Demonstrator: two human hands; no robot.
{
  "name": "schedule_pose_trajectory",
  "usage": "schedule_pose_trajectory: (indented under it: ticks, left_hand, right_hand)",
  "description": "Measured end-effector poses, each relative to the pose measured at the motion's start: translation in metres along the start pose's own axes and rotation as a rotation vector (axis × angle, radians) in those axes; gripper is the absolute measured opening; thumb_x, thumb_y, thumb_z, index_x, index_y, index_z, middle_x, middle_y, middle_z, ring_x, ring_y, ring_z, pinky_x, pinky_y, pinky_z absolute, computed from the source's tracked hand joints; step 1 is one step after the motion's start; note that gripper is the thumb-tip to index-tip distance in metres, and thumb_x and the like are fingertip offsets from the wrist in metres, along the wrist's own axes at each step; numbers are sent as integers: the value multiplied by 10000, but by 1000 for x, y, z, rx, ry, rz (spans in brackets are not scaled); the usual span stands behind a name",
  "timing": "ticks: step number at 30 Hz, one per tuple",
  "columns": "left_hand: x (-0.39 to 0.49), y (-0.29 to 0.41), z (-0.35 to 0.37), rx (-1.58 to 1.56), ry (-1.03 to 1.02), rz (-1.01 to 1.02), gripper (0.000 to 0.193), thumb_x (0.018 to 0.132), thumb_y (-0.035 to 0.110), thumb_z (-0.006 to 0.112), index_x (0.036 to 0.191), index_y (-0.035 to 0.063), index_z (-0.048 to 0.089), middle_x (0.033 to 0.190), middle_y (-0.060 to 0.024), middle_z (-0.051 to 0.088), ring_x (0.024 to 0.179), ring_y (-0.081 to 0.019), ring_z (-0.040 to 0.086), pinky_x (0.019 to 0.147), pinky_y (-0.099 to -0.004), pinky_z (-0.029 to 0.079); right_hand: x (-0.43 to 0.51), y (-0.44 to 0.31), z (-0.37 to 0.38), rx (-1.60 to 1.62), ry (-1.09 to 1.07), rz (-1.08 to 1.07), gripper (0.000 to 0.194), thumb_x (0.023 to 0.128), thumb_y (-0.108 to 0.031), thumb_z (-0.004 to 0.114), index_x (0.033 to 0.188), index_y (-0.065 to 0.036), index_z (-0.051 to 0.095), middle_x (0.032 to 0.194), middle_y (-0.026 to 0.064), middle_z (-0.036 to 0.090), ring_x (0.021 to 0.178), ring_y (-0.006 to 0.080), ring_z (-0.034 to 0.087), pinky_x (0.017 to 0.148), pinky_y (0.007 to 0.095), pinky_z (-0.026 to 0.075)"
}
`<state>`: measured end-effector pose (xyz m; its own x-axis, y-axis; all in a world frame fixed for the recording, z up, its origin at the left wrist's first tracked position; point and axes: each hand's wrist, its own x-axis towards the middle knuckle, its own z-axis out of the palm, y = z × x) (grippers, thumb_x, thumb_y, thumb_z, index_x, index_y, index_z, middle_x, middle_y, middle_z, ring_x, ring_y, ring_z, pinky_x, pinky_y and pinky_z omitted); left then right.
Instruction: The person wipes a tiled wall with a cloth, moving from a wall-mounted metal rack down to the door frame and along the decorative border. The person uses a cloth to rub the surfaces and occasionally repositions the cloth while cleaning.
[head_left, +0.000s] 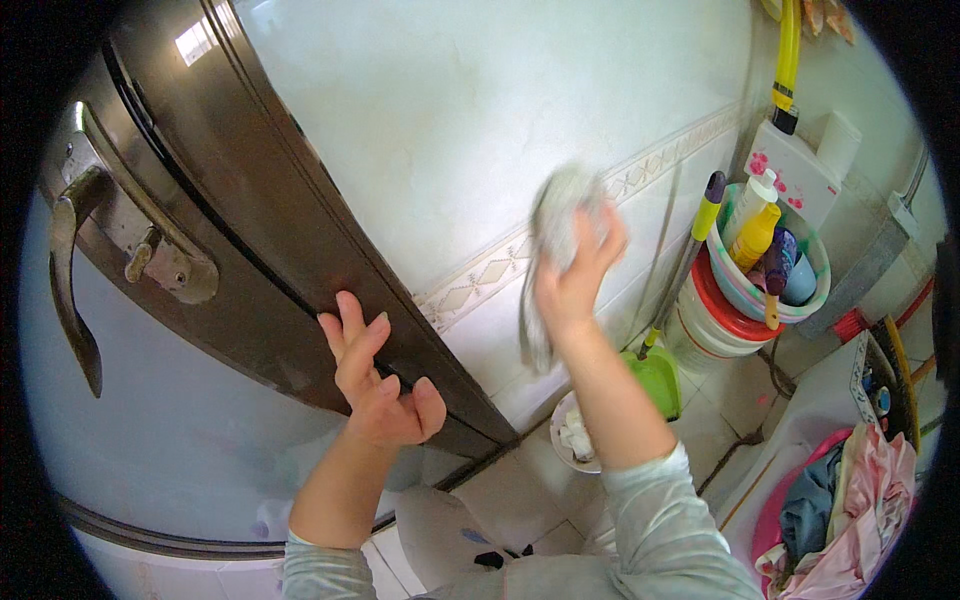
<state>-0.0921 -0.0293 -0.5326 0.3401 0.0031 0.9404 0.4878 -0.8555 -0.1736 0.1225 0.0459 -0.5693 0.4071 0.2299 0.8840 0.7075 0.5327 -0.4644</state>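
Note:
My right hand presses a grey cloth against the tiled wall, across the patterned border strip. The cloth and fingertips are blurred, and part of the cloth hangs below the hand. My left hand is raised beside the brown door frame, palm up with bent, spread fingers and nothing in it. Whether it touches the frame I cannot tell. To its left, a worn metal lever handle sits on the door with frosted glass.
Below the wall stand a small bin with white paper and a green dustpan. A basin of bottles rests on a red-lidded bucket. At lower right, a pink basin holds clothes. A dark cord crosses the floor.

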Motion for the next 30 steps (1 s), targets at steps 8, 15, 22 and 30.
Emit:
schedule_pose_trajectory:
  ticks: [8,15,22,30]
  left_hand:
    - [0,-1,0,30,-23,21,565,858,138,562,1361,151,305,1309,-289,439,1296,-595,330,1122,-639,61]
    - [0,-1,0,40,-11,8,624,841,146,581,1396,174,298,1304,-285,452,1291,-594,342,1124,-637,71]
    - [0,1,-2,60,-21,-8,641,832,149,591,1399,189,295,1296,-266,471,1277,-599,358,1125,-636,78]
    - [0,6,-5,109,-73,-72,654,833,158,593,1414,190,296,1306,-260,474,1280,-599,354,1122,-639,77]
  right_hand:
    - [-94,-43,-23,5,-445,2,573,534,-99,735,1083,-252,671,1150,49,450,1097,307,408,869,449,286]
    - [-63,-51,-37,19,-373,-264,452,690,-138,628,1092,-329,704,1084,29,477,1032,279,426,875,438,285]
    - [-78,-58,-41,-86,-450,-189,498,682,-105,623,1120,-331,694,1058,40,503,1010,290,441,857,445,296]
    - [-70,-68,-43,-89,-534,-109,562,676,-56,602,1170,-316,668,1099,71,497,1021,307,438,865,436,282]
